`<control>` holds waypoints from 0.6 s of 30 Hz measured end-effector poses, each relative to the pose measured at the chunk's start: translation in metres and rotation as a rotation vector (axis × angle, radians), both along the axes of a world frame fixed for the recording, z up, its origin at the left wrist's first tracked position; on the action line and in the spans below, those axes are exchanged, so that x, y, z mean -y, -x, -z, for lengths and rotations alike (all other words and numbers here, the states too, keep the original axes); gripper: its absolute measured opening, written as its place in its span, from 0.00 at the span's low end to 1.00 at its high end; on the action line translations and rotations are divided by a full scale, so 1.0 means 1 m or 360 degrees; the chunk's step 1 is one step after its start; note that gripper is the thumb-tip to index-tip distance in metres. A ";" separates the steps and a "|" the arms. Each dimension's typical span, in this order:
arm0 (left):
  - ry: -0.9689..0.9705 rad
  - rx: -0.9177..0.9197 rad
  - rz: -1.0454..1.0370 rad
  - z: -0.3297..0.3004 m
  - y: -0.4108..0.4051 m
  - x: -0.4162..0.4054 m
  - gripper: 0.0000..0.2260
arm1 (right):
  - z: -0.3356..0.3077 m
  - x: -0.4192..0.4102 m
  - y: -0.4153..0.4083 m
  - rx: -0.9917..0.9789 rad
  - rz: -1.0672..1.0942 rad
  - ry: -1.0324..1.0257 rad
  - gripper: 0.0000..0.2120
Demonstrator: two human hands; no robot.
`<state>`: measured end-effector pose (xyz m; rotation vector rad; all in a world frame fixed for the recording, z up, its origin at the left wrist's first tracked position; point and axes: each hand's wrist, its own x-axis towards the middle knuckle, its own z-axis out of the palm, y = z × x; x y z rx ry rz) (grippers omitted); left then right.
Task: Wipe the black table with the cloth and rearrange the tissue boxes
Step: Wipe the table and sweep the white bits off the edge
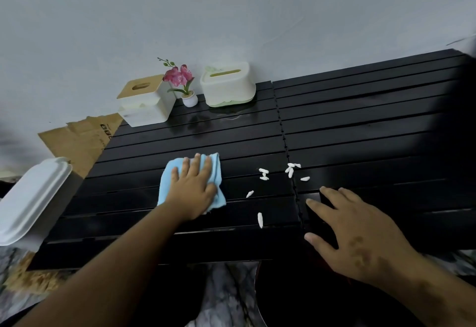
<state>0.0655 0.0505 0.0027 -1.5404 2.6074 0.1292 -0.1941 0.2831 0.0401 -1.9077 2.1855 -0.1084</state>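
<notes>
A: What takes up most of the view?

B: A pale wall (180, 17) at the back, and below it the black table (360, 126), its top made of long slats with a jointed seam running front to back.

A: And beside the table?

B: A flattened sheet of cardboard (79, 141) lies past the table's left edge, and nearer the camera a white lidded container (31, 198) sits off that same side.

A: Where are the tissue boxes?

B: Both stand at the far edge against the wall. The white tissue box with the wooden lid (145, 102) is at the far left corner. The white tissue box with the green base (228, 86) is to its right. Between them stands a small potted pink flower (184, 87).

A: The hands?

B: The left hand (193, 187) lies flat, fingers spread, pressing the blue cloth (167, 182) onto the slats in the left half of the table. The right hand (360, 234) is spread open near the front edge, just right of the seam, gripping nothing. Whether its fingertips touch the surface I cannot tell.

A: Anything smaller?

B: White scraps (264, 174) are scattered on the slats between the two hands, some right at the seam.
</notes>
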 end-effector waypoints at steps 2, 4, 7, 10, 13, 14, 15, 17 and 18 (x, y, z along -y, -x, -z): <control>0.0002 0.0002 -0.0003 0.000 0.020 0.024 0.33 | 0.000 -0.001 0.004 0.0067 0.0001 0.0012 0.32; 0.0001 0.0019 0.0058 -0.001 0.043 0.045 0.31 | -0.001 -0.002 0.008 0.0093 0.0013 0.0042 0.32; 0.0000 0.0024 0.0365 -0.005 0.080 0.061 0.30 | 0.002 -0.004 0.013 0.0033 0.0052 0.0058 0.38; -0.0003 0.0047 0.0885 -0.009 0.105 0.054 0.29 | 0.005 -0.003 0.015 0.0000 0.0069 0.0055 0.41; 0.0000 0.0059 0.1340 -0.009 0.115 0.044 0.28 | 0.006 -0.002 0.015 -0.0010 0.0097 0.0047 0.39; 0.0003 0.0058 0.1456 -0.009 0.116 0.040 0.28 | 0.006 -0.002 0.015 -0.0027 0.0112 0.0042 0.38; 0.0008 0.0059 0.1556 -0.009 0.116 0.036 0.28 | 0.005 -0.002 0.014 -0.0044 0.0125 0.0040 0.38; 0.0019 0.0051 0.1719 -0.008 0.114 0.029 0.29 | 0.006 -0.002 0.014 -0.0058 0.0139 0.0044 0.37; 0.0019 0.0037 0.1781 -0.007 0.113 0.026 0.29 | 0.006 -0.002 0.014 -0.0067 0.0133 0.0039 0.37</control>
